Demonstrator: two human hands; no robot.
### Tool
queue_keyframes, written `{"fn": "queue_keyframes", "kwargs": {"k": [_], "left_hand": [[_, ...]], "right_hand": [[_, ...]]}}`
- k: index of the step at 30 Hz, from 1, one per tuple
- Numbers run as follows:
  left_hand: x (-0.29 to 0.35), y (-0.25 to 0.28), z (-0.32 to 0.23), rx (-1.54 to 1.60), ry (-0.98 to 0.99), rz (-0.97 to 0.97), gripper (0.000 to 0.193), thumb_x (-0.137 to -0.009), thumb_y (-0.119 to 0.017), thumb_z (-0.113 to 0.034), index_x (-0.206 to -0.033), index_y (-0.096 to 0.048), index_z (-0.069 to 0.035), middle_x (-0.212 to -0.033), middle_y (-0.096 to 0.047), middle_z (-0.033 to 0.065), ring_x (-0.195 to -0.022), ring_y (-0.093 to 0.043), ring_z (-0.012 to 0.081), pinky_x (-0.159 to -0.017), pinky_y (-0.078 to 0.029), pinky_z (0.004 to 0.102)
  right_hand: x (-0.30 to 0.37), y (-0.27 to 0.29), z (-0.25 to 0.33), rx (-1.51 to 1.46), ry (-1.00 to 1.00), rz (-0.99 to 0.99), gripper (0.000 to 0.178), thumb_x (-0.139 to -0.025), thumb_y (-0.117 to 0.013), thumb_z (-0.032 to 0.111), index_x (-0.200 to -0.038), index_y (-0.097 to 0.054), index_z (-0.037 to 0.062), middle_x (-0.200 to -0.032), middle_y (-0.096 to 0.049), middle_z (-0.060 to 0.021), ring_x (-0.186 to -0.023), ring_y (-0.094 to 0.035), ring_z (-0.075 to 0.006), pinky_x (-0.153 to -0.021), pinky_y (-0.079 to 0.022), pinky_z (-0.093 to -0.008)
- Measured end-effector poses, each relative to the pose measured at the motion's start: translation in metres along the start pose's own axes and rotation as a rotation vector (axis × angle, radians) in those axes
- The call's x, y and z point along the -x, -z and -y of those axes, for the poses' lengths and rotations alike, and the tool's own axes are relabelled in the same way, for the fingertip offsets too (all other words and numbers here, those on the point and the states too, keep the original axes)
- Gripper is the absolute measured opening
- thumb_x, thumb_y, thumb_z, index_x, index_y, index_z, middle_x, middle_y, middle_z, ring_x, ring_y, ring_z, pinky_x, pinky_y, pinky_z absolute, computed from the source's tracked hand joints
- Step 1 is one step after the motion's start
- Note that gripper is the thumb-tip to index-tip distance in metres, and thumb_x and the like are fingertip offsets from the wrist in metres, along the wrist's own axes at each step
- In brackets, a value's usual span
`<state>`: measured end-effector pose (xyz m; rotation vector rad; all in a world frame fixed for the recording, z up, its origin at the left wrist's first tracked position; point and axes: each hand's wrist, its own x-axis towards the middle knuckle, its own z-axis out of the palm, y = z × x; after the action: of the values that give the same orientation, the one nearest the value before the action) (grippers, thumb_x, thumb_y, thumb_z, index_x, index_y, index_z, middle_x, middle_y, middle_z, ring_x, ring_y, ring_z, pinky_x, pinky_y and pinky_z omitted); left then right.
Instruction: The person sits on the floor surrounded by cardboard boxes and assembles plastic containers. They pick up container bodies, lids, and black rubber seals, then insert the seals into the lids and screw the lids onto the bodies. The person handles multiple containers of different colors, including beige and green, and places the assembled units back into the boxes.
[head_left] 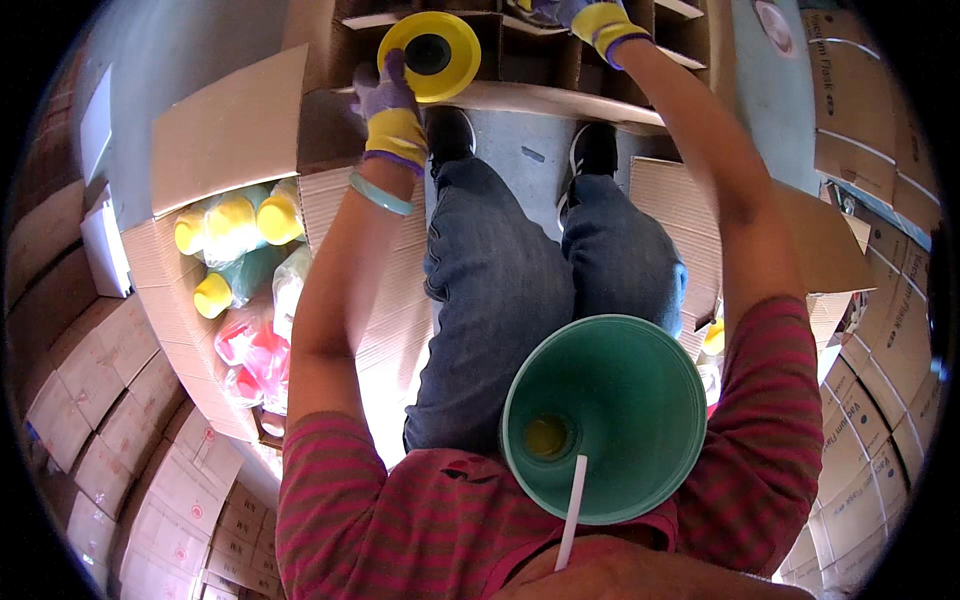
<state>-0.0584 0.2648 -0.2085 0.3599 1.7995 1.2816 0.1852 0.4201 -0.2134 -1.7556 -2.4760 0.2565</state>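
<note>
My left hand (388, 105), in a purple and yellow glove, grips the near left rim of a yellow round plastic piece (462, 48) with a dark centre. It is over the front left of a cardboard box with dividers (540, 100). My right hand (598, 22), gloved alike, reaches over the same box at the top edge of the view. Its fingers are partly cut off, beside something shiny that I cannot make out. Against my chest is a large green tapered container (640, 420), its wide mouth facing up, with a white stick (573, 510) across its rim.
At left, an open carton (180, 330) holds several bagged bottles with yellow caps (232, 222) and pink bagged pieces (255, 345). Another open carton (680, 215) stands to my right. Stacked cardboard boxes (180, 480) line the left side, and strapped boxes (860, 110) the right.
</note>
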Motion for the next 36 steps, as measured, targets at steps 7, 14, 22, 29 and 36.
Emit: {"fn": "queue_keyframes", "kwargs": {"k": [7, 14, 22, 29, 36], "left_hand": [[0.072, -0.05, -0.039, 0.369, 0.444, 0.536, 0.075, -0.087, -0.071, -0.036, -0.147, -0.031, -0.012, -0.138, -0.044, 0.0189, -0.125, -0.051, 0.0347, -0.101, -0.049, 0.0404], [0.12, -0.051, -0.057, 0.803, 0.506, 1.294, 0.08, -0.09, -0.05, -0.067, -0.144, -0.041, -0.008, -0.141, -0.049, 0.0187, -0.124, -0.054, 0.0357, -0.106, -0.045, 0.0518], [0.201, -0.011, -0.097, 0.828, 0.364, 1.293, 0.067, -0.094, -0.044, -0.061, -0.139, -0.049, -0.012, -0.132, -0.059, 0.0099, -0.121, -0.057, 0.029, -0.106, -0.045, 0.0447], [0.204, 0.037, -0.115, 0.569, -0.029, 1.315, 0.061, -0.093, -0.052, -0.045, -0.14, -0.044, -0.007, -0.128, -0.06, 0.0134, -0.111, -0.062, 0.0264, -0.094, -0.052, 0.0396], [0.261, 0.101, -0.102, -0.022, -0.494, 1.384, 0.099, -0.079, -0.074, -0.011, -0.155, -0.011, -0.013, -0.148, -0.04, 0.0132, -0.134, -0.042, 0.0251, -0.106, -0.043, 0.0402]], "right_hand": [[0.055, 0.109, 0.008, 0.16, 0.306, -0.268, 0.084, -0.071, -0.08, 0.036, -0.138, -0.046, 0.0006, -0.13, -0.056, -0.0201, -0.122, -0.051, -0.0347, -0.107, -0.039, -0.0445], [0.176, 0.2, 0.063, 0.066, 0.643, -0.416, 0.08, -0.074, -0.077, 0.035, -0.137, -0.047, -0.0031, -0.117, -0.059, -0.0177, -0.101, -0.056, -0.0337, -0.092, -0.044, -0.046], [0.262, 0.223, 0.107, 0.025, 0.632, -0.717, 0.083, -0.076, -0.071, 0.041, -0.139, -0.042, -0.0053, -0.129, -0.051, -0.0203, -0.112, -0.051, -0.0377, -0.095, -0.043, -0.0478], [0.324, 0.26, 0.096, -1.278, 0.488, -0.29, 0.081, -0.098, -0.057, 0.035, -0.155, -0.012, 0.0005, -0.162, -0.015, -0.0171, -0.147, -0.024, -0.0297, -0.118, -0.022, -0.0413], [0.368, 0.244, 0.103, -1.48, 0.089, 0.18, 0.081, -0.084, -0.075, 0.028, -0.152, -0.031, 0.0143, -0.138, -0.053, -0.0073, -0.124, -0.054, -0.02, -0.099, -0.049, -0.035]]}}
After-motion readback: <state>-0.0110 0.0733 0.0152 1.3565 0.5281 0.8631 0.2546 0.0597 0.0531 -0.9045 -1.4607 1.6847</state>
